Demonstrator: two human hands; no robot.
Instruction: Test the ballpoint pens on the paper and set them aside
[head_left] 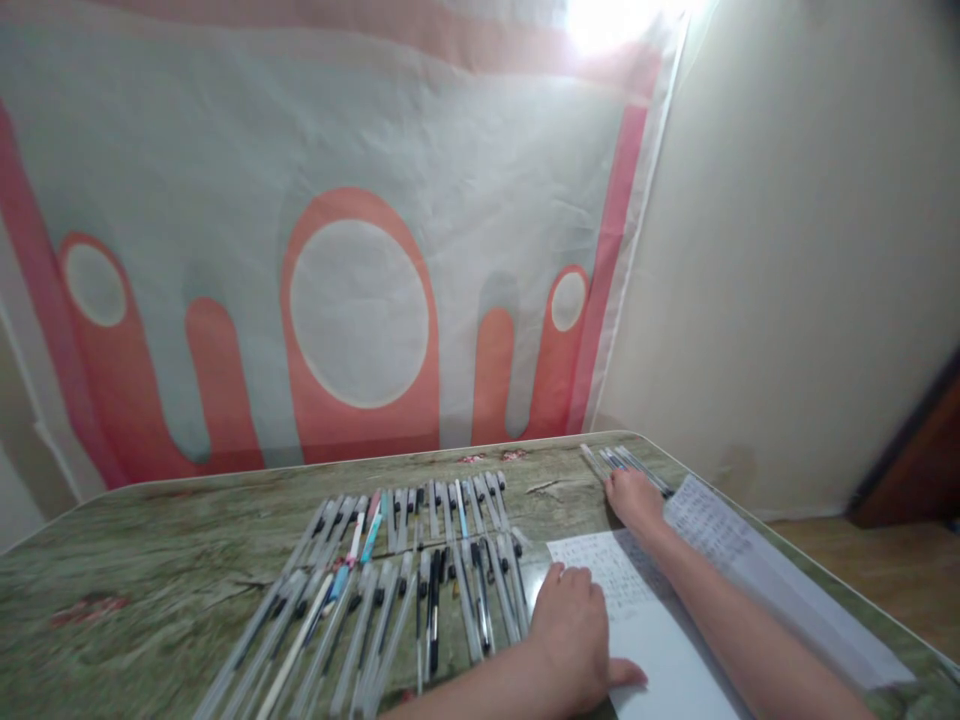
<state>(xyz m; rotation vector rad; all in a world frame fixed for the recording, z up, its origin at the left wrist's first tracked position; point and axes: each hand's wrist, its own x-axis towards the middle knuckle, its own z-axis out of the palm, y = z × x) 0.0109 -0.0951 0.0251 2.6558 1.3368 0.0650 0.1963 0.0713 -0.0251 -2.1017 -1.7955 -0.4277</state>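
Observation:
My left hand (574,630) rests at the left edge of a white sheet with handwriting (660,650), its thumb stretched out to the right and its other fingers bent down beside the pens. Farther away on the right, my right hand (634,497) reaches over the sheet to a small group of clear pens (619,459) near the table's back right corner. Its fingertips touch the near ends of these pens; whether they grip one is hidden. Two rows of pens (382,620), mostly clear with black parts, a few pink, blue and white, lie left of my left hand.
A second handwritten sheet (780,580) lies along the right edge of the green-brown table (112,600). Behind the table hangs a cloth (360,300) with orange and pink shapes. A plain wall (780,250) and wooden floor (885,560) show at the right.

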